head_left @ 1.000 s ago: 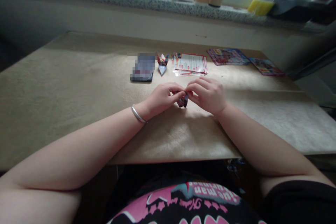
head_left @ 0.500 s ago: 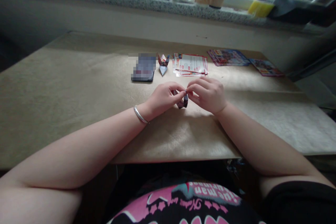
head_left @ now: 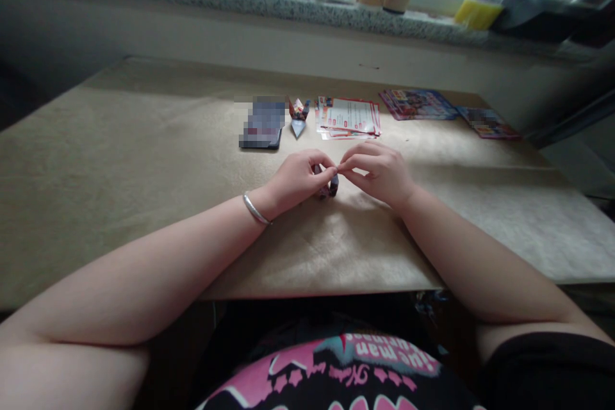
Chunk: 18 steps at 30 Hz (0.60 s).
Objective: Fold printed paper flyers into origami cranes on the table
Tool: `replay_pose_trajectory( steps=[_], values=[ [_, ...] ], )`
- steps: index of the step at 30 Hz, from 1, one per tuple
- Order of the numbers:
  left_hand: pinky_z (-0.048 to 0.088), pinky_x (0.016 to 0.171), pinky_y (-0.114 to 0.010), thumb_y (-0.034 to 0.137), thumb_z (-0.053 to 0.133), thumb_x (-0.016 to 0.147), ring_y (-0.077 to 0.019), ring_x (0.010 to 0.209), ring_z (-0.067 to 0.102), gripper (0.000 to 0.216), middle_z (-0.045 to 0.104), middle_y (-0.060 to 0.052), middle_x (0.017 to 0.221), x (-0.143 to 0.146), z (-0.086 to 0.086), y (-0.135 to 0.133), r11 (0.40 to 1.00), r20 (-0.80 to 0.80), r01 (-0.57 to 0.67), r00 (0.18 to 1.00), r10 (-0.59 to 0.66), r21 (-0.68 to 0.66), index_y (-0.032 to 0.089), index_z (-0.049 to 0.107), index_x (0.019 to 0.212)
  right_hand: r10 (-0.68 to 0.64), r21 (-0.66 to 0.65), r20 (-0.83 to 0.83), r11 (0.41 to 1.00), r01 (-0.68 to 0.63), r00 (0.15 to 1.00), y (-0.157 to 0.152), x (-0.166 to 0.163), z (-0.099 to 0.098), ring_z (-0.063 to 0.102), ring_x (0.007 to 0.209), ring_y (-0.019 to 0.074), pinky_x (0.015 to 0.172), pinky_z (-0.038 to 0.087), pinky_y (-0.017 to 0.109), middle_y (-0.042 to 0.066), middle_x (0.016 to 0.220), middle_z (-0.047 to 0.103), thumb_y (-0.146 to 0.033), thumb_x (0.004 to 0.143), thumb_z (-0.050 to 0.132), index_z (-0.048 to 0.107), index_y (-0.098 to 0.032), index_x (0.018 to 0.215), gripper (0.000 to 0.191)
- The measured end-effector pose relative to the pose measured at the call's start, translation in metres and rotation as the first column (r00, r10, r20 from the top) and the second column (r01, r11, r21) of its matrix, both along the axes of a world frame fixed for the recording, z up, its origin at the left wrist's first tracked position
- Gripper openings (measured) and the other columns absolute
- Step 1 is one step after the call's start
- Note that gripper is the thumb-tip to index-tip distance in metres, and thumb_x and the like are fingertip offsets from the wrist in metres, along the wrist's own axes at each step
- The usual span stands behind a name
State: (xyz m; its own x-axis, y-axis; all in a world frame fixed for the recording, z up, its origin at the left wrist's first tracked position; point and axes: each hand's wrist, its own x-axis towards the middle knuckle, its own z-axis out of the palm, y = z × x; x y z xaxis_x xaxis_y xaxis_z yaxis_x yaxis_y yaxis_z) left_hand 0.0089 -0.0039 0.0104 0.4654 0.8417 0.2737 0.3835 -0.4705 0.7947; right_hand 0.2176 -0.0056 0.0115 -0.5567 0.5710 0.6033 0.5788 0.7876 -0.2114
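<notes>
Head view centres on a small folded piece of dark, patterned paper (head_left: 333, 188), the landmark here, above a broad beige desk (head_left: 144, 154); whether it touches the surface cannot be told. On its near side, the desk's straight edge lies before a black-and-pink printed shirt (head_left: 355, 365). Pale desk surface stretches widely to its left and right, with the far edge well beyond it.

From its left comes the left hand (head_left: 302, 174), a silver metal bangle (head_left: 256, 210) on the wrist, thumb and forefinger pinching the paper. From its right, the right hand (head_left: 379, 170) has its fingers drawn together at its upper edge; gripping or merely touching, I cannot tell.

Beyond it and slightly left stands a pointed, multicoloured folded-paper figure (head_left: 298, 118); farther left lies a flat dark rectangular device (head_left: 264, 125). Almost straight beyond it, white red-bordered printed sheets (head_left: 350, 116) overlap; farther right lie glossy purple-and-blue cards (head_left: 418, 104).

Fingers hide its top, pixelation masks the device, and the print is illegible.
</notes>
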Motion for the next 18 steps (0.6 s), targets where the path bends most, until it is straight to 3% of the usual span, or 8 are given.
replay_pose_trajectory(
  steps=[13, 18],
  values=[
    [0.048, 0.057, -0.023, 0.032, 0.062, 0.085, -0.0118, 0.057, 0.061, 0.019, 0.065, 0.000, 0.066, 0.0013, -0.0038, 0.0030, 0.995, 0.068, 0.014, 0.998, -0.007, -0.100, 0.015, 0.066, 0.077, -0.070, -0.040, -0.038, 0.997, 0.068, 0.997, -0.0031, -0.0036, -0.0030, 0.062, 0.080, 0.0167, 0.075, 0.050, 0.032, 0.003, 0.088, 0.071, -0.027, 0.089, 0.061, 0.067, -0.023, 0.079, 0.012],
    [0.046, 0.061, -0.025, 0.028, 0.062, 0.084, -0.0124, 0.063, 0.058, 0.016, 0.063, 0.000, 0.069, 0.0005, -0.0030, 0.0043, 0.999, 0.015, -0.032, 0.999, 0.032, -0.005, 0.016, 0.064, 0.073, -0.071, -0.128, -0.101, 0.990, 0.057, 0.992, -0.0050, -0.0059, -0.0020, 0.059, 0.072, 0.0138, 0.065, 0.048, 0.028, 0.002, 0.084, 0.066, -0.021, 0.083, 0.062, 0.065, -0.021, 0.080, 0.004]
  ],
)
